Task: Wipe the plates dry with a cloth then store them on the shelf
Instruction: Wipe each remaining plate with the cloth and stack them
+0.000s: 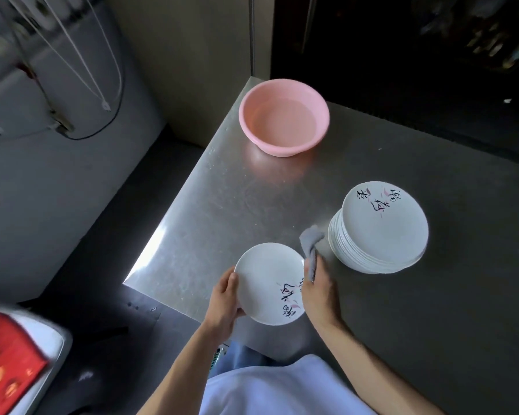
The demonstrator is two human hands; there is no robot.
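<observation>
Box (6,363), red, far left of plate stack (381,229), off the table (222,190); no part in this step.

Next rightward, left hand (225,298): fingers curled round left rim of single plate (267,283), thumb on top. Edge grip, presumably to leave the face free for wiping. Plate just left of stack, held over near corner of table, printed face up.

Farther back and left of stack: pink basin (282,145), apparently holding water, well apart from stack. Probably the rinse source.

Right hand (318,289) at plate's right rim, between plate and stack, closed round grey cloth (310,244). Loose end of cloth sticking up toward stack, near it; contact not discernible.

Judged step: drying rim or underside of this plate.

Stack on table, likely kept within right-hand reach. Wet or already dried: cannot tell. Shelf not identified; storing not begun.
</observation>
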